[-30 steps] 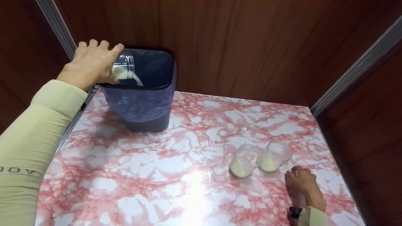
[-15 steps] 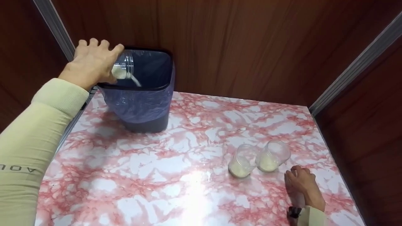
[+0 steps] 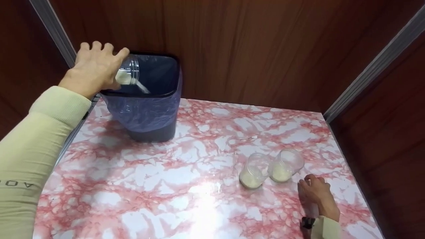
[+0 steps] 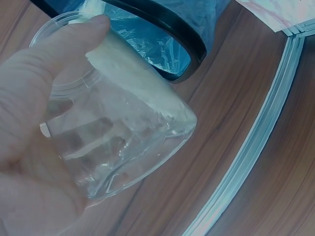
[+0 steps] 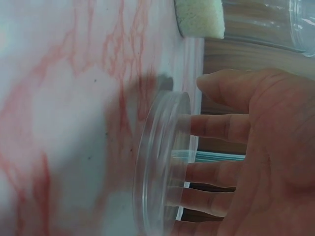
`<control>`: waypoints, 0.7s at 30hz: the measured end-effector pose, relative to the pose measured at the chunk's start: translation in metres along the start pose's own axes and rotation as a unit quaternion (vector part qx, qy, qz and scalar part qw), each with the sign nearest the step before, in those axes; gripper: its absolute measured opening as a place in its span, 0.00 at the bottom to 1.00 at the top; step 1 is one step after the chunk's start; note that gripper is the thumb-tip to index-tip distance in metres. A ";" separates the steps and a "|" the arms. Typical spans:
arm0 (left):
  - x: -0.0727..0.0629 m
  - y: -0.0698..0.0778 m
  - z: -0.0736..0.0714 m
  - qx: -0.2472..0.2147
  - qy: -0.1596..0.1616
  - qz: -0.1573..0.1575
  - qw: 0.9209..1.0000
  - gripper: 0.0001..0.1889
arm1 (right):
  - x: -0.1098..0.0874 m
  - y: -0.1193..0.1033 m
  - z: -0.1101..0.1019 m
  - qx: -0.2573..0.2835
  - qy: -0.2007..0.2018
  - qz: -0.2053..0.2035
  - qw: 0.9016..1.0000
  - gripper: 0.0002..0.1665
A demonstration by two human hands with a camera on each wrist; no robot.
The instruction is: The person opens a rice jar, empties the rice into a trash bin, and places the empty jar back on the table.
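Observation:
My left hand (image 3: 94, 66) grips a clear plastic jar (image 4: 113, 132), tipped on its side with its mouth over the bin (image 3: 154, 135). A stream of white grains (image 3: 142, 87) runs from the mouth into the bin; more of the white contents lies along the jar's lower wall. My right hand (image 3: 315, 191) rests low at the right of the table, its fingers loosely bent. In the right wrist view a clear round lid (image 5: 162, 162) lies on the table beside those fingers, some of which show through it. The thumb stands apart from the lid.
Two more clear jars, a left one (image 3: 251, 178) and a right one (image 3: 281, 172), stand side by side with pale grains at the bottom. A thin bag (image 3: 146, 113) lines the bin. Dark wood panels (image 3: 232, 49) enclose the marbled table (image 3: 159, 199).
White grains keep running from the tilted jar, whose pose barely differs. The whole head view has shifted slightly. My right hand has stayed where it was.

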State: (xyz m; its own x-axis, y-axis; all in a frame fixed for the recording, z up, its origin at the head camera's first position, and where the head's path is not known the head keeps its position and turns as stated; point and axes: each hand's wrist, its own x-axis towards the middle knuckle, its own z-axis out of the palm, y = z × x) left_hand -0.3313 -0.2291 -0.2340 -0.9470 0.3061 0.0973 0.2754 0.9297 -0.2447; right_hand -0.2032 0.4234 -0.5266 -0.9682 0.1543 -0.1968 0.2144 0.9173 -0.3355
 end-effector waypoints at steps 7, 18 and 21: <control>-0.001 0.002 0.001 0.018 0.005 0.001 1.000 0.46 | -0.001 0.001 0.000 0.003 0.000 -0.003 1.000 0.27; 0.001 0.001 0.004 0.037 0.011 -0.004 0.999 0.47 | -0.003 0.002 0.003 0.016 -0.002 0.001 1.000 0.29; -0.001 0.003 0.006 0.050 0.030 -0.001 0.998 0.44 | -0.002 0.001 0.004 0.008 0.014 -0.013 1.000 0.27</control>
State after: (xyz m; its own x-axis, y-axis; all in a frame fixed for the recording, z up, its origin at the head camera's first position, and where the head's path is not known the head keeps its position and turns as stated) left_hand -0.3310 -0.2279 -0.2409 -0.9348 0.3196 0.1550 0.2534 0.9059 -0.3392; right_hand -0.2006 0.4230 -0.5302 -0.9768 0.1406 -0.1613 0.1904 0.9153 -0.3550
